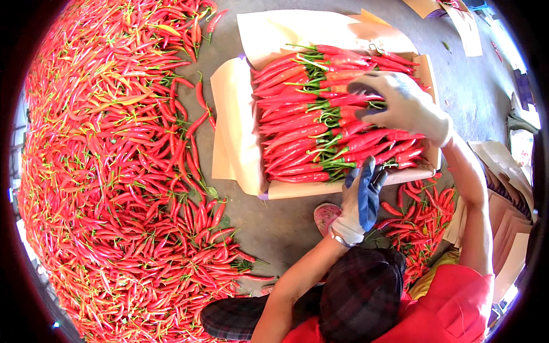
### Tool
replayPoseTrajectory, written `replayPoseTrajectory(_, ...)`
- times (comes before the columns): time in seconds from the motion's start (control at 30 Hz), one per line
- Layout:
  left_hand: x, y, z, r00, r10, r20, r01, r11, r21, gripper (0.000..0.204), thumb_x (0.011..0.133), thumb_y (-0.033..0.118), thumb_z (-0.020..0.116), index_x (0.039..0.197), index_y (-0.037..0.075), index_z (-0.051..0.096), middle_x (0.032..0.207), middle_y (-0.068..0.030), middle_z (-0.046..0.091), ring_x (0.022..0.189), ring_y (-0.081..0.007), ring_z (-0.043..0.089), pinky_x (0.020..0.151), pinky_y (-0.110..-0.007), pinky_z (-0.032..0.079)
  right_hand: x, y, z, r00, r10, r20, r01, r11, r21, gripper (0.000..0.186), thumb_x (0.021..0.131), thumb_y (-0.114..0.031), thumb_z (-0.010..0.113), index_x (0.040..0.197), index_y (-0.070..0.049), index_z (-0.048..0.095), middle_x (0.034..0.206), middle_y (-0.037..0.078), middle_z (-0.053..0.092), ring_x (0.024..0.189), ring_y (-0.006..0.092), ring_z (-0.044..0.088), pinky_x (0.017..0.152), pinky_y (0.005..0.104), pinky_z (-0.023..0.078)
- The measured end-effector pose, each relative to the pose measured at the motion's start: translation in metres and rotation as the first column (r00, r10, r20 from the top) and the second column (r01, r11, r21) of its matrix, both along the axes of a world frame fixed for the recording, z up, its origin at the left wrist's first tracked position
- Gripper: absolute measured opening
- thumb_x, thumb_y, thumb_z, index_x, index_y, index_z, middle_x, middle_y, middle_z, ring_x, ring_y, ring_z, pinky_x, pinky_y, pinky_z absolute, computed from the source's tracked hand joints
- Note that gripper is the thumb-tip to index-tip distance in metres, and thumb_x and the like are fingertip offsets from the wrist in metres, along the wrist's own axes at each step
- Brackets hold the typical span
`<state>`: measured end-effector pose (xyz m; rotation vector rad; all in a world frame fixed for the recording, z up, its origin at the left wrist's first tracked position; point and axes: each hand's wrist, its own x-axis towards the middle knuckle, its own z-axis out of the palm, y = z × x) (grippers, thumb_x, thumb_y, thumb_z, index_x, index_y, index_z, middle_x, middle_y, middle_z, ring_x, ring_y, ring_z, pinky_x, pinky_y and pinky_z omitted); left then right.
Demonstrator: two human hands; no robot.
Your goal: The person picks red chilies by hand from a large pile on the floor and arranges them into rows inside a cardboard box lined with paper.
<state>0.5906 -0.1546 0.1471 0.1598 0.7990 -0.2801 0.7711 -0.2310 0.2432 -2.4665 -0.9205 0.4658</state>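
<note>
Red chillies (297, 134) with green stems lie in rows in a paper-lined cardboard box (349, 188), stems meeting along the middle. My right hand (403, 106), in a pale glove, is curved over the right side of these rows, fingers and thumb apart. Chilli stems show in the gap between them; nothing is plainly gripped. By the box's near edge, my left hand (361, 200) wears a pale glove with a blue palm. Its fingers point up and stand apart, with nothing visible in them. Brown lining paper (234, 126) folds out over the box's left and far sides.
A large heap of loose red chillies (114, 171) covers the floor at left. A smaller chilli pile (423, 223) lies near my right arm. Flattened cardboard (506, 228) is stacked at far right. Dark plaid cloth (360, 291) and a pink shoe (327, 217) show at the bottom.
</note>
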Motion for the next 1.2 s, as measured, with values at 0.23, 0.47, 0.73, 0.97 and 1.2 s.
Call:
replayPoseTrajectory(0.23,-0.007,0.029,0.014,0.952,-0.292,0.091,0.291,0.956,0.022,0.038,0.090,0.032,0.049,0.115,0.003,0.048,0.114,-0.0163,0.055,0.102,-0.0274,0.057,0.093,-0.042,0.045,-0.062,-0.078,0.000,0.915,-0.396,0.082,0.375,0.907,0.193,0.033,0.068,-0.014,0.070,0.098,-0.004,0.060,0.088,0.012,0.062,0.082,0.0269,0.060,0.075,0.0343,0.046)
replayPoseTrajectory(0.47,-0.010,0.058,0.022,0.898,-0.437,0.055,0.418,0.884,0.208,0.039,0.091,0.028,0.048,0.116,-0.002,0.047,0.107,-0.0173,0.059,0.093,-0.0269,0.061,0.082,-0.036,0.050,-0.144,-0.060,-0.049,0.949,-0.264,0.174,0.271,0.962,-0.014,0.030,0.069,-0.023,0.068,0.095,-0.012,0.062,0.079,0.008,0.053,0.074,0.0270,0.053,0.066,0.0378,0.043)
replayPoseTrajectory(0.73,0.033,0.067,0.054,0.597,-0.801,0.052,-0.513,-0.331,0.792,0.033,0.072,0.003,0.065,0.105,0.003,0.059,0.102,-0.0139,0.060,0.094,-0.0299,0.058,0.079,-0.037,0.048,-0.141,-0.075,-0.054,0.757,-0.608,0.239,0.487,0.769,0.413,0.031,0.064,-0.001,0.064,0.095,-0.002,0.060,0.087,0.015,0.061,0.078,0.0294,0.059,0.070,0.0361,0.047)
replayPoseTrajectory(0.97,0.094,0.022,0.039,0.569,-0.732,-0.374,-0.492,-0.668,0.558,0.062,0.081,0.041,0.053,0.128,0.001,0.043,0.139,-0.0215,0.028,0.130,-0.0396,0.021,0.105,-0.053,0.018,-0.102,-0.086,-0.042,0.681,-0.542,0.492,0.583,0.808,0.082,0.055,0.072,-0.014,0.063,0.124,-0.005,0.046,0.128,0.017,0.043,0.119,0.0354,0.039,0.099,0.0436,0.031)
replayPoseTrajectory(1.2,0.104,0.019,0.008,0.494,-0.728,-0.476,-0.501,-0.685,0.528,0.064,0.084,0.048,0.047,0.134,0.011,0.038,0.142,-0.0213,0.023,0.133,-0.0372,0.016,0.107,-0.052,0.009,-0.094,-0.075,-0.075,0.822,-0.402,0.403,0.505,0.842,-0.192,0.071,0.075,-0.032,0.061,0.136,-0.012,0.032,0.142,0.015,0.026,0.131,0.0320,0.023,0.107,0.0475,0.015)
